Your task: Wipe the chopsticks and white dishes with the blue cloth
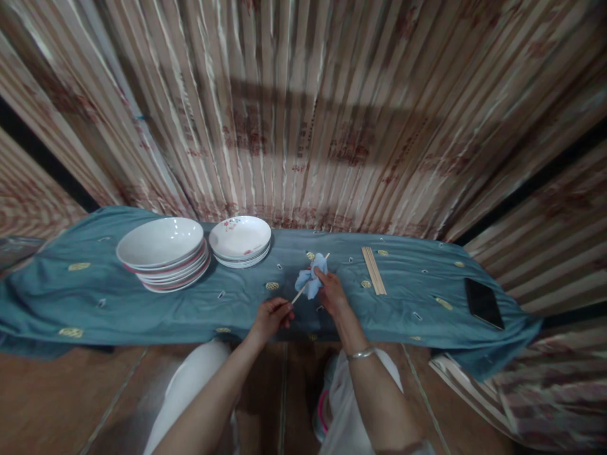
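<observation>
Between my hands, over the cloth-covered table, a thin pale chopstick (299, 294) slants up to the right. My left hand (272, 317) pinches its lower end between thumb and fingers. A light blue cloth (312, 282) is wrapped around the upper part of the stick, and my right hand (331, 291) is closed on that cloth. The far tip of the stick pokes out just above the cloth. To the right of my right hand, several wooden chopsticks (374, 270) lie side by side on the table.
A stack of large white bowls and plates (164, 253) stands at left, with a smaller stack of floral plates (240, 241) beside it. A black phone (483, 303) lies near the right end of the teal tablecloth (417, 272). Pleated curtains (294, 126) hang behind the table.
</observation>
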The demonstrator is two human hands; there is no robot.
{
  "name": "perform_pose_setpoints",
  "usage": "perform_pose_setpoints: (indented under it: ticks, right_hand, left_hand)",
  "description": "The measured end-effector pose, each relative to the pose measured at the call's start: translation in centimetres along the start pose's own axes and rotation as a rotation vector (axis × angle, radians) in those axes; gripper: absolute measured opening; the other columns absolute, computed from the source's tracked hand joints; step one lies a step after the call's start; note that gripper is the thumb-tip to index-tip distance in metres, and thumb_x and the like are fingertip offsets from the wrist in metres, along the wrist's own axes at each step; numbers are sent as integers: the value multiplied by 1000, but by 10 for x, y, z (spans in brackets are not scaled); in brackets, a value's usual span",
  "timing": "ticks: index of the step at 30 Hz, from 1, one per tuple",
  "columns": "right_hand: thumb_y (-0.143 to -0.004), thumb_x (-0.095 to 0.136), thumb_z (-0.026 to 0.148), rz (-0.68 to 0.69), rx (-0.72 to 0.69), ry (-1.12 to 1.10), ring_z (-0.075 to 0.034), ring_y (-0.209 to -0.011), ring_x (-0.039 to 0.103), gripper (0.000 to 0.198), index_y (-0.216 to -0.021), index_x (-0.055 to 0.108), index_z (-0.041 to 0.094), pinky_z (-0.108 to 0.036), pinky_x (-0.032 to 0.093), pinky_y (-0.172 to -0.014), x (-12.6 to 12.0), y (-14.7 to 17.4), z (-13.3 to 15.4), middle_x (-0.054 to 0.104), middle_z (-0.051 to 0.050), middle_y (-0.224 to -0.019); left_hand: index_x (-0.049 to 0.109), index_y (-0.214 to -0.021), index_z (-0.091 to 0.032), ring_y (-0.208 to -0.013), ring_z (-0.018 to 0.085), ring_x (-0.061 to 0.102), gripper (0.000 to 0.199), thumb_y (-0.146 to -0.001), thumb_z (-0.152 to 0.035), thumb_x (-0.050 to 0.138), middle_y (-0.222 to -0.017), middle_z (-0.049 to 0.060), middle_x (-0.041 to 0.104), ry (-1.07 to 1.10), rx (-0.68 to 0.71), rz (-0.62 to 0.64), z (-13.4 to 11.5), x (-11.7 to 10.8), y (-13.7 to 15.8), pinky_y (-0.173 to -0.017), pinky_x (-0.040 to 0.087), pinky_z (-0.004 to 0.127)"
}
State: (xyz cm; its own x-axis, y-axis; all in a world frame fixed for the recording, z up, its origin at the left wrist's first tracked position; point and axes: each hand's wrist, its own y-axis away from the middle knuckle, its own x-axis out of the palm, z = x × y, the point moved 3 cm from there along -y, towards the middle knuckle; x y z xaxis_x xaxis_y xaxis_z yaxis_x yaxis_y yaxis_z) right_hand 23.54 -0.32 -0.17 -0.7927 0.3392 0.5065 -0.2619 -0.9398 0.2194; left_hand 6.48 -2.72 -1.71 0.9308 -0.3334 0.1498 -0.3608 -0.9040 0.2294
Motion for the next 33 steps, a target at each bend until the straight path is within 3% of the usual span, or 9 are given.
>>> perform_pose_setpoints:
  ticks: [9,20,27,33]
  right_hand:
    - [-59,84,33,-59,-43,-83,-9,-56,57,28,-75,69,17,-20,46,-50,-16,-9,19,68,1,-69]
    - [-53,85,45,87,77,40,-14,-63,61,43,-78,72,14,-25,46,-60,18,15,-13,70,-2,-70]
    - [-53,83,53,165,96,115,-10,-48,51,45,-72,70,14,-24,38,-48,32,28,-36,64,0,-58]
    - [-54,81,56,216,119,130,-10,-40,47,49,-77,70,14,-24,34,-41,35,30,-37,59,2,-50]
  left_hand:
    - [63,-66,-15,-38,6,43,39,-61,-53,72,-51,-2,57,37,-31,35,1,2,5,-42,27,22]
    - [64,-66,-13,-38,4,39,43,-54,-52,78,-50,-4,54,221,-68,-19,-4,5,6,-42,23,21]
    - [57,-52,-14,-37,4,37,46,-54,-56,77,-45,-3,49,252,-34,-51,-2,2,0,-42,23,21]
    - [60,-60,-14,-40,7,44,46,-50,-54,81,-50,-1,57,295,-60,-95,-1,3,-2,-44,31,22]
